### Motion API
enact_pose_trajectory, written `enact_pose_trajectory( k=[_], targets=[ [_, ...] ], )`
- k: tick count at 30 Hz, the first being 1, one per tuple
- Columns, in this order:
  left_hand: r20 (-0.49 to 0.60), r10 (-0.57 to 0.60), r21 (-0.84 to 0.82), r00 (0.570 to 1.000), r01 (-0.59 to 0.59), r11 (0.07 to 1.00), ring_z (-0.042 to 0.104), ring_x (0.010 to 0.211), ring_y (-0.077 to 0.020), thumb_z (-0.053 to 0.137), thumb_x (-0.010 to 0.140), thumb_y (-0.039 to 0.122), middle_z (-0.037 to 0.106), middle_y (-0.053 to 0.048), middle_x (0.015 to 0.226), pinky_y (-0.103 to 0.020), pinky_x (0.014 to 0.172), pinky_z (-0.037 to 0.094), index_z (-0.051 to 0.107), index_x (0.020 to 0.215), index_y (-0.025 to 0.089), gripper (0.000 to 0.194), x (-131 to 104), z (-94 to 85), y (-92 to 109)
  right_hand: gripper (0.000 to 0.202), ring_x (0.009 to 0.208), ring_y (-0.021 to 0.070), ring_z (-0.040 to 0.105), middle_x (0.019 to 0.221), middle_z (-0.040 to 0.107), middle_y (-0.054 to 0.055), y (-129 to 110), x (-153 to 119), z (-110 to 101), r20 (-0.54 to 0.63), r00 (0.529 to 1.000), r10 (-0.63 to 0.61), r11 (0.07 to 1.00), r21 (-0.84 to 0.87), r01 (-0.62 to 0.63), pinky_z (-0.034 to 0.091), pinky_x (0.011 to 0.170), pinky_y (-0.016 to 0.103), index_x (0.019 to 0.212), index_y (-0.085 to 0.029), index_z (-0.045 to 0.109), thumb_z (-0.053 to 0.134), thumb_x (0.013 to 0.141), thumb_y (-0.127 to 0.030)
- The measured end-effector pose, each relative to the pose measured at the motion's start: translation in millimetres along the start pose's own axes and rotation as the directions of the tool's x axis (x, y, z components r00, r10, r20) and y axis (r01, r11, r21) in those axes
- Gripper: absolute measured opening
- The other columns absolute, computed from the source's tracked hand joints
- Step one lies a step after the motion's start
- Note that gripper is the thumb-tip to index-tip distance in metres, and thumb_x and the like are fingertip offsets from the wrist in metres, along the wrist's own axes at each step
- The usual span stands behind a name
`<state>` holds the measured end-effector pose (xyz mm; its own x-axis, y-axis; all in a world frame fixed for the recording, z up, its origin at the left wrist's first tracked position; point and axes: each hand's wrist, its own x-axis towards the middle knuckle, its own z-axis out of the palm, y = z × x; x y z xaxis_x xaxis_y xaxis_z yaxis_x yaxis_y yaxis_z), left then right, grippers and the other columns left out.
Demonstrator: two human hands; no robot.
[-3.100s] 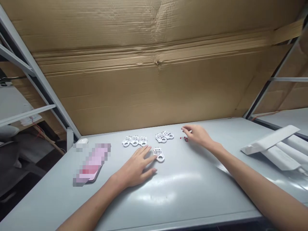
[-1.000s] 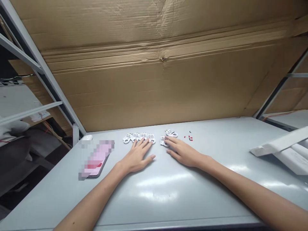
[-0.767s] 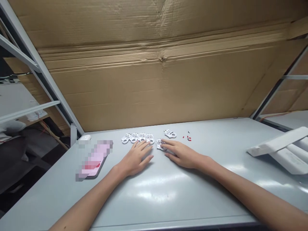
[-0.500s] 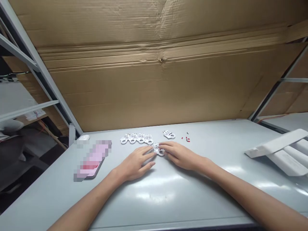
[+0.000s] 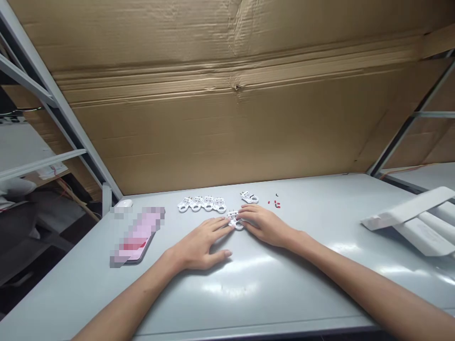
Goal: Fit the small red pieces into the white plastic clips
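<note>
A small white ring-ended part (image 5: 237, 224) with prongs lies on the grey table (image 5: 227, 303) between both hands. My left hand (image 5: 202, 244) reaches it from the left, fingertips at its edge, thumb spread away over the table. My right hand (image 5: 268, 225) touches its right side with bent fingertips, which cover some of it. Several similar white parts (image 5: 208, 203) stand in a row behind my left hand. Another white part (image 5: 250, 197) with a dark strip on it lies behind my right hand. Small red pieces (image 5: 277, 204) and a tiny black piece (image 5: 277, 195) are to its right.
A pink phone-like slab (image 5: 140, 234), partly pixelated, lies at the left, with a white rounded object (image 5: 124, 203) behind it. White folded packaging (image 5: 415, 213) rests at the right. Cardboard (image 5: 227, 137) backs the table, and metal frame posts (image 5: 71, 118) rise at the sides.
My left thumb has spread farther from the fingers, whose tips have shifted slightly right at the white part. My right fingers have moved slightly on it. The view has shifted a little.
</note>
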<state>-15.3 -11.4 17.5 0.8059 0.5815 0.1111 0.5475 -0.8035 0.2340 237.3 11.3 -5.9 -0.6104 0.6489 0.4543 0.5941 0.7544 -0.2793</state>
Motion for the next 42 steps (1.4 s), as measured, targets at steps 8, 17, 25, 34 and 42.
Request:
enact_pose_trajectory(
  k=[8,17,25,34,42],
  targets=[
    [-0.076,0.098,-0.041,0.992,-0.102,0.994,0.042,0.136,-0.0298,0.055,0.094,0.040,0.047,-0.009,0.147,-0.048,0.114,0.033,0.044,0.145,0.022,0.055,2,0.8,3,0.020,0.096,0.0251,0.066,0.105,0.070,0.013,-2,-1,-2,-0.019,1.000,0.013,0.999,0.041,-0.013,0.055,0.081,0.040,0.097,-0.019,0.072,0.052,0.092,-0.019],
    [-0.079,0.087,-0.022,0.993,-0.089,0.996,0.042,0.136,-0.0301,0.054,0.096,0.039,0.046,-0.012,0.148,-0.045,0.113,0.034,0.046,0.143,0.019,0.053,1,1.9,6,0.028,0.095,0.0248,0.068,0.107,0.072,0.013,0,0,0,-0.054,0.998,-0.044,0.999,-0.025,0.042,0.054,0.081,0.039,0.098,-0.019,0.073,0.045,0.096,-0.017],
    [-0.097,0.073,0.003,0.993,-0.073,0.997,0.042,0.135,-0.0306,0.053,0.096,0.038,0.045,-0.012,0.148,-0.046,0.111,0.037,0.045,0.143,0.021,0.050,1,2.3,6,0.020,0.085,0.0232,0.069,0.094,0.075,0.007,-2,4,-8,-0.238,0.903,0.358,0.857,0.467,-0.217,0.054,0.083,0.041,0.095,-0.022,0.072,0.055,0.092,-0.031],
    [-0.089,0.057,0.013,0.994,-0.056,0.998,0.042,0.136,-0.0301,0.052,0.096,0.039,0.045,-0.011,0.148,-0.046,0.110,0.037,0.045,0.143,0.022,0.050,1,1.6,5,0.022,0.095,0.0144,0.069,0.107,0.073,0.007,0,10,-28,0.393,0.658,0.642,-0.254,0.919,-0.301,0.056,0.088,0.022,0.099,-0.018,0.071,0.066,0.081,-0.007],
    [-0.058,0.029,0.031,0.998,-0.027,0.999,0.040,0.137,-0.0286,0.047,0.098,0.036,0.044,-0.010,0.149,-0.046,0.112,0.036,0.046,0.143,0.022,0.046,0,1.8,4,0.021,0.112,0.0203,0.066,0.113,0.071,0.017,-3,13,-27,0.458,0.628,0.629,-0.411,0.882,-0.231,0.055,0.096,0.028,0.102,-0.011,0.065,0.055,0.085,-0.004]
  ],
)
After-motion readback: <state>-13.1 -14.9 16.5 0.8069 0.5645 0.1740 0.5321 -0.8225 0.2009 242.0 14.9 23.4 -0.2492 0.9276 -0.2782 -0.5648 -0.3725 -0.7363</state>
